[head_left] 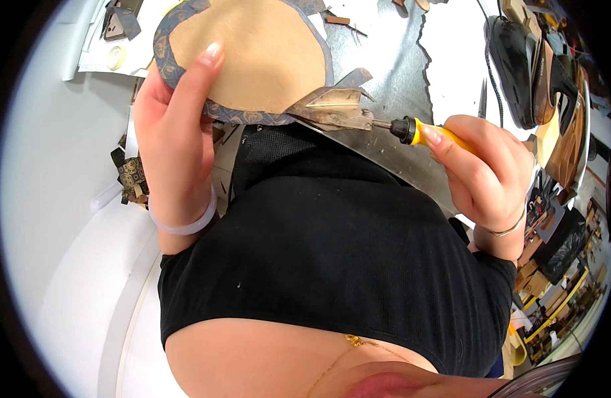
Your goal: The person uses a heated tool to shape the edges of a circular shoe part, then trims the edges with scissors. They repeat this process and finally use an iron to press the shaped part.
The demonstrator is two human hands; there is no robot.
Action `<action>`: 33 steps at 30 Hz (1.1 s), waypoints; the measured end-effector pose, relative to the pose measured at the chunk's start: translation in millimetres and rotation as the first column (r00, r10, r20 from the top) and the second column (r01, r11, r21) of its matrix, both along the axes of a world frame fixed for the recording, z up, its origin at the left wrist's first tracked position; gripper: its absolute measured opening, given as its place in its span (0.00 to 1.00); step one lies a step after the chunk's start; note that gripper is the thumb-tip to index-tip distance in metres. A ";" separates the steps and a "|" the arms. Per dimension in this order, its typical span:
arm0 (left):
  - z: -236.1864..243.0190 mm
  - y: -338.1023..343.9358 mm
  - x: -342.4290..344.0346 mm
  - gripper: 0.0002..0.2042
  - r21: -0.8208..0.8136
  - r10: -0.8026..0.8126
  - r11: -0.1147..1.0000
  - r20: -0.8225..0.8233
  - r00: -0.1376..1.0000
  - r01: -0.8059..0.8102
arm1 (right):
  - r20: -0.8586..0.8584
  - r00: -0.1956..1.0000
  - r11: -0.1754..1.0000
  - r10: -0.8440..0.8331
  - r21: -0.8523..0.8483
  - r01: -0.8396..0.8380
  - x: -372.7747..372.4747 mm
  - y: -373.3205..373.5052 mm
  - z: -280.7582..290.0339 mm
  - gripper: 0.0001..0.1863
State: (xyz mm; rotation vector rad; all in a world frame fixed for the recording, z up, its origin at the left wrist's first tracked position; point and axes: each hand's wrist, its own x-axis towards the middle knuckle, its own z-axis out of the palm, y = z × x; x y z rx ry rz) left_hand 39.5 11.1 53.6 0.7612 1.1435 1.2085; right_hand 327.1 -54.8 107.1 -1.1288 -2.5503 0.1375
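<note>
Worktop (396, 53), left hand (179, 113) holding panel (259, 53), right hand (488, 166) holding tool (405, 130)

A head-worn fisheye looks closely down at left hand (176, 109) and right hand (489, 162).

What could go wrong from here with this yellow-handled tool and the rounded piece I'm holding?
The metal head of the yellow-handled tool sits at the patterned border, so a slip might mark the tan face. The left hand grips the rounded piece at one side, so pressure opposite could tilt it. A loose strip near the head might snag.
</note>
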 end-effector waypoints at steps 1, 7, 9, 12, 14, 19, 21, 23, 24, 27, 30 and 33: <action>-1.3 0.2 -1.1 0.17 -0.001 -0.017 1.000 -0.007 1.000 0.017 | 0.013 1.000 1.000 0.009 -0.025 -0.008 0.1 1.2 1.9 0.17; -5.5 -1.0 -2.7 0.17 -0.014 -0.055 0.998 -0.020 0.998 0.054 | 0.025 1.000 0.995 -0.001 -0.100 0.004 -0.4 9.6 3.8 0.16; -3.5 0.5 0.7 0.17 -0.020 -0.065 0.998 -0.019 0.998 0.064 | -0.072 0.995 0.989 -0.076 -0.133 0.066 1.9 12.6 -0.9 0.17; -13.0 7.9 -10.4 0.18 -0.131 -0.117 0.983 0.089 0.989 0.128 | -0.258 0.939 0.961 -0.226 -0.215 0.172 5.9 9.3 -5.6 0.17; -17.7 9.3 -12.0 0.18 -0.115 -0.123 0.984 0.100 0.987 0.135 | -0.334 0.910 0.967 -0.247 -0.141 0.211 6.3 10.3 -9.5 0.18; -17.6 7.0 -12.5 0.18 -0.101 -0.072 0.991 0.107 0.992 0.083 | -0.285 0.929 0.952 -0.237 -0.258 0.164 11.7 2.5 -0.7 0.17; -20.4 6.1 -12.9 0.17 -0.080 -0.045 0.995 0.094 0.995 0.053 | -0.256 0.944 0.953 -0.210 -0.270 0.139 11.7 -0.1 0.3 0.18; -14.7 1.7 -5.8 0.17 -0.013 -0.043 0.999 0.022 0.999 0.044 | -0.226 0.957 0.962 -0.184 -0.240 0.129 12.2 -1.5 -3.2 0.18; -13.3 -0.3 -3.3 0.17 0.009 -0.039 0.999 -0.003 0.999 0.039 | -0.211 0.962 0.967 -0.171 -0.225 0.123 12.4 -1.6 -4.8 0.18; -12.6 -5.3 2.0 0.16 0.050 -0.017 0.999 -0.049 0.999 0.020 | -0.097 0.980 0.974 -0.176 -0.161 0.159 9.9 -2.8 -4.7 0.20; -12.4 -6.7 2.9 0.16 0.067 -0.013 0.998 -0.059 0.998 0.016 | -0.006 0.988 0.977 -0.154 -0.153 0.151 7.0 -1.4 0.4 0.19; -13.0 -7.7 3.8 0.15 0.055 -0.027 0.998 -0.082 0.996 0.032 | 0.053 0.988 0.974 -0.144 -0.172 0.151 2.4 -1.1 -0.3 0.18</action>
